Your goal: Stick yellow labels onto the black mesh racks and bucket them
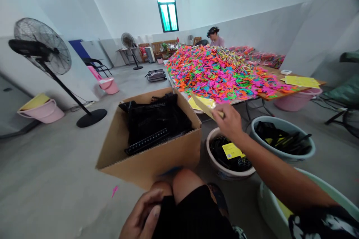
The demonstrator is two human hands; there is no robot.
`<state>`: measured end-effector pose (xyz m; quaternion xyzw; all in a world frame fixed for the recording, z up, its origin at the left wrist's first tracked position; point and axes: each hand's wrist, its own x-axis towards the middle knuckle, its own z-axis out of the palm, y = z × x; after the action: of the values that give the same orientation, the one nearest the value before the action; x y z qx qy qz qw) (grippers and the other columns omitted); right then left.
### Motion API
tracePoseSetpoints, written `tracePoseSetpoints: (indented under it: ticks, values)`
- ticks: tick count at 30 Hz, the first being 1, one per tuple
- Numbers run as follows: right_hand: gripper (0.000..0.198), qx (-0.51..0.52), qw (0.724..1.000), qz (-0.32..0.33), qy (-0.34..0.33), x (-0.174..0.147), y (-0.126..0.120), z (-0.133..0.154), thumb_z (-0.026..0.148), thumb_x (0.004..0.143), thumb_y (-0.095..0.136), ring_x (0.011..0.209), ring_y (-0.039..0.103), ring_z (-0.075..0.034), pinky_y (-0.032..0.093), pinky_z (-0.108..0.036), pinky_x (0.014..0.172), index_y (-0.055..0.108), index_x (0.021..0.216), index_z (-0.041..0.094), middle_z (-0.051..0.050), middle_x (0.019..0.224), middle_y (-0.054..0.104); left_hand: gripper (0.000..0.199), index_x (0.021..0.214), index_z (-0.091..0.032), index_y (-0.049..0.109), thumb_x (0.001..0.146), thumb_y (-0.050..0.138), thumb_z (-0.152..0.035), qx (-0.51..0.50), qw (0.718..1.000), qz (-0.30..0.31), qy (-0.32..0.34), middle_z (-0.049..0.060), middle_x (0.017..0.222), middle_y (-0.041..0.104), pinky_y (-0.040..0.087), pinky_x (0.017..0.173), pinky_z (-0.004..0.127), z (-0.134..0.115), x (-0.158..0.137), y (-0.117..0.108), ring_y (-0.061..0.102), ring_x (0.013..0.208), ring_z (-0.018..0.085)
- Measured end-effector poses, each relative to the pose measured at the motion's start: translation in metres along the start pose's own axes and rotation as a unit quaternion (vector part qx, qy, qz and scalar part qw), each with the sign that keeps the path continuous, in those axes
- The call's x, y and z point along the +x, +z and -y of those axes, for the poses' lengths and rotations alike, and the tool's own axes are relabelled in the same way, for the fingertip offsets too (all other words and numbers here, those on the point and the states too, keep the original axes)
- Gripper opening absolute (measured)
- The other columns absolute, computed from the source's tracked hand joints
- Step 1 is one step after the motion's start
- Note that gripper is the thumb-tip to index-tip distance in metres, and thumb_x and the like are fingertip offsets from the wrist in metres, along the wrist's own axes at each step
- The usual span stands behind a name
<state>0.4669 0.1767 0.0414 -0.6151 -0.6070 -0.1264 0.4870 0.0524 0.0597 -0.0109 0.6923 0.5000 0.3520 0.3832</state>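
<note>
My right hand [228, 119] is closed on a thin, flat tan piece [204, 107], reaching out at the near edge of the table; what exactly the piece is, I cannot make out. Behind it, a yellow card [196, 102] lies at the table edge. My left hand [143, 214] rests by my left knee, loosely curled, thumb and fingers apart with nothing visible between them. In front of my knees stands an open cardboard box [171, 153] filled with black plastic trays [157, 119]. Below my right hand, a round tub [213, 162] holds black pieces and a yellow card [232, 151].
A large heap of bright plastic pieces [213, 71] covers the table. More tubs stand to the right, a blue-grey one [254, 134] and a pale green one [266, 201]. A standing fan [66, 89] is at left. Someone [217, 39] sits behind the heap.
</note>
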Motion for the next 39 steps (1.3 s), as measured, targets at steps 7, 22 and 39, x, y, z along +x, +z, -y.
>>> tracePoseSetpoints:
  ticks: [7, 22, 39]
  values:
    - [0.019, 0.234, 0.930, 0.107, -0.262, -0.149, -0.054, 0.146, 0.012, 0.088, 0.077, 0.088, 0.072, -0.021, 0.056, -0.042, 0.087, 0.066, 0.093, 0.027, -0.002, 0.093, 0.077, 0.069, 0.145, -0.026, 0.062, 0.091, 0.066, -0.069, -0.402, 0.904, 0.124, -0.077, 0.016, 0.150, 0.063, 0.056, 0.107, 0.053, -0.053, -0.007, 0.054, 0.062, 0.135, 0.037]
    - [0.049, 0.450, 0.809, 0.246, 0.288, -0.206, -0.030, 0.154, 0.045, 0.097, 0.068, 0.101, 0.076, -0.027, 0.066, -0.046, 0.086, 0.054, 0.140, 0.028, -0.008, 0.120, 0.076, 0.043, 0.112, -0.019, 0.079, 0.077, 0.090, -0.041, -0.351, 0.920, -0.021, -0.175, 0.013, 0.123, 0.079, 0.063, 0.098, 0.051, -0.025, -0.053, 0.023, 0.076, 0.111, 0.036]
    - [0.047, 0.471, 0.774, 0.390, 0.165, -0.218, -0.030, 0.210, 0.053, 0.110, 0.043, 0.133, 0.059, -0.023, 0.046, -0.042, 0.118, 0.055, 0.145, 0.023, -0.010, 0.145, 0.062, 0.040, 0.111, -0.019, 0.072, 0.083, 0.084, -0.045, -0.389, 0.909, -0.073, -0.128, 0.007, 0.115, 0.081, 0.059, 0.090, 0.035, -0.009, -0.056, 0.081, 0.076, 0.097, 0.023]
